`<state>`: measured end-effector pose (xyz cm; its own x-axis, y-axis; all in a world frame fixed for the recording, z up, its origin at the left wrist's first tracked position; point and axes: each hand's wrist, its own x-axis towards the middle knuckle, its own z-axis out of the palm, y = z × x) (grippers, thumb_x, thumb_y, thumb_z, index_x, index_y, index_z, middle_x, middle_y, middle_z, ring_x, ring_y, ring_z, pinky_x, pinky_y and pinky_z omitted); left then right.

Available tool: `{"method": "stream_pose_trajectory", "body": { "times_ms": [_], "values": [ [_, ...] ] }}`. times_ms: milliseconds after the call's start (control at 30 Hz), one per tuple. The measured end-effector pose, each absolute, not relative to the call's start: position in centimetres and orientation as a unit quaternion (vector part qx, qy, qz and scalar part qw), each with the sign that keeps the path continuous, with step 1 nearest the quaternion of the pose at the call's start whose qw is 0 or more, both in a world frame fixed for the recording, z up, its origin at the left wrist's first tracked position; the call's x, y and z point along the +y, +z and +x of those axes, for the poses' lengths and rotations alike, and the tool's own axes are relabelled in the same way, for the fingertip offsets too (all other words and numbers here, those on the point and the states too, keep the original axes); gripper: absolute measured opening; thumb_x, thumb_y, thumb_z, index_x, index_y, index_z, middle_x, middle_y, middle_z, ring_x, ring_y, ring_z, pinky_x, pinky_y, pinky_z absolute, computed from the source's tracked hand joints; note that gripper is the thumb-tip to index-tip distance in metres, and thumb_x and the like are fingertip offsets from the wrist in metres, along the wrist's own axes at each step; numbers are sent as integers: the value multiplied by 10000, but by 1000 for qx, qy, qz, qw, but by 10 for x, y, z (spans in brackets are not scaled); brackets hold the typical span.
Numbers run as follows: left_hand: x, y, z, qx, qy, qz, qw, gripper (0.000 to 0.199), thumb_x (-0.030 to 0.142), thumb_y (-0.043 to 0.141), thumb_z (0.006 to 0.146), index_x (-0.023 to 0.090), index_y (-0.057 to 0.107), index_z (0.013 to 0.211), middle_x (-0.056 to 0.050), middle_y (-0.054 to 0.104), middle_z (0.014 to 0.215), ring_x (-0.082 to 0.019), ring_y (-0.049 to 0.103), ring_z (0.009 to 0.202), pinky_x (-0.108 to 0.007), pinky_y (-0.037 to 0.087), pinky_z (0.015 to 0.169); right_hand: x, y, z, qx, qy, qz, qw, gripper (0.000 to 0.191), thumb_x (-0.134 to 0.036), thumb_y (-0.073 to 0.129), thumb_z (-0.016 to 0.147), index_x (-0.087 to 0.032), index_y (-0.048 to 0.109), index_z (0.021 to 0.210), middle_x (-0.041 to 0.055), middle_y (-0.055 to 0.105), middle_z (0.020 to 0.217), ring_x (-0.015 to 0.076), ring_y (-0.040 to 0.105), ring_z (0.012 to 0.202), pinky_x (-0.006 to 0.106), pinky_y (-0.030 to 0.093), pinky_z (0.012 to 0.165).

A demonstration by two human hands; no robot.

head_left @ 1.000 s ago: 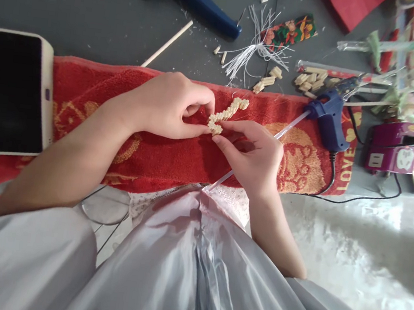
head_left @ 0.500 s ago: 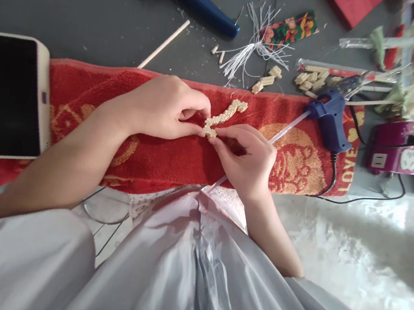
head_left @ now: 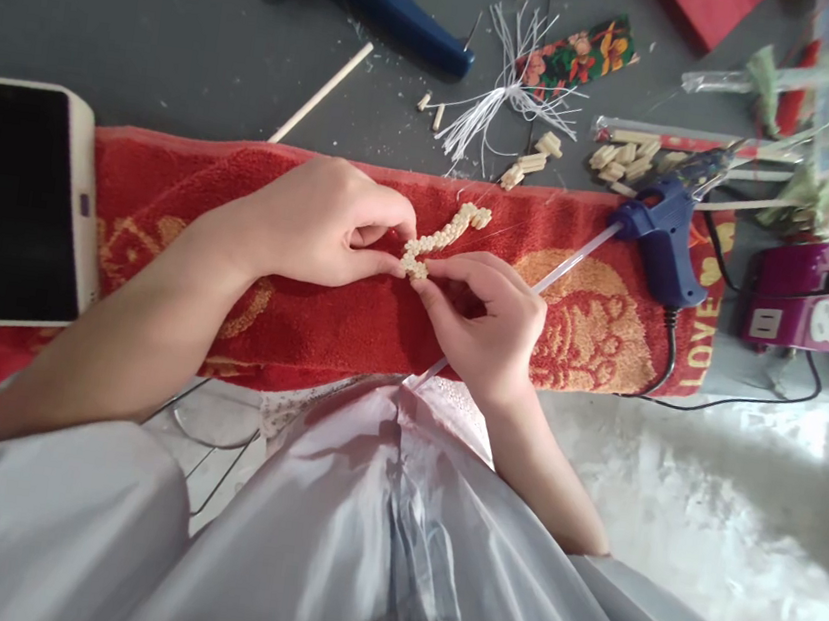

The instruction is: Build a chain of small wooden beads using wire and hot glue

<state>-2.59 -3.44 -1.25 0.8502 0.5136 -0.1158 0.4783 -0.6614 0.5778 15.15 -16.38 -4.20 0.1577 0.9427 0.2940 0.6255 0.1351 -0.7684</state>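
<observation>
A cream-coloured strip of small joined pieces (head_left: 438, 239) lies bent over the red towel (head_left: 329, 325), its far end curling up to the right. My left hand (head_left: 326, 224) pinches the strip's lower left end between thumb and forefinger. From the right, my right hand (head_left: 493, 315) closes thumb and forefinger on the same lower end, a small gap from the left fingertips. The blue glue gun (head_left: 662, 230), with a clear glue stick in its back, rests on the towel's right part.
Beyond the towel are a wooden stick (head_left: 321, 93), white threads (head_left: 505, 95), a floral strip (head_left: 582, 57), short wooden pieces (head_left: 624, 159) and a large blue tool (head_left: 391, 5). A black-screened device (head_left: 12, 201) lies left; a purple box (head_left: 801, 295) with cables stands right.
The view has shifted slightly. Both hands keep their pinch on the strip, with hardly any movement against the towel.
</observation>
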Motion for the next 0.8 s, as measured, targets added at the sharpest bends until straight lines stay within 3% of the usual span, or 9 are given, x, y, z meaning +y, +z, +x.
{"method": "stream_pose_trajectory", "body": {
  "times_ms": [300, 500, 800],
  "values": [
    [-31, -8, -29, 267, 37, 909, 319, 181, 370, 634, 864, 243, 731, 949, 38, 485, 579, -126, 467, 570, -291, 341, 623, -163, -41, 150, -630, 188, -624, 423, 32, -204, 730, 885, -227, 738, 864, 15, 795, 873, 155, 740, 793, 278, 614, 730],
    [-32, -6, -29, 262, 45, 911, 315, 168, 331, 645, 845, 203, 721, 921, 54, 411, 579, -106, 405, 542, -290, 328, 605, -163, -42, 152, -631, 191, -625, 418, 17, -220, 754, 872, -232, 763, 879, 16, 805, 890, 168, 751, 816, 296, 627, 767],
    [-31, -10, -31, 265, 56, 909, 315, 268, 437, 594, 923, 271, 780, 1021, 20, 562, 590, -135, 532, 605, -279, 382, 668, -163, -44, 152, -623, 188, -614, 447, 42, -206, 760, 868, -240, 781, 853, 5, 803, 860, 156, 743, 787, 285, 611, 734]
  ]
}}
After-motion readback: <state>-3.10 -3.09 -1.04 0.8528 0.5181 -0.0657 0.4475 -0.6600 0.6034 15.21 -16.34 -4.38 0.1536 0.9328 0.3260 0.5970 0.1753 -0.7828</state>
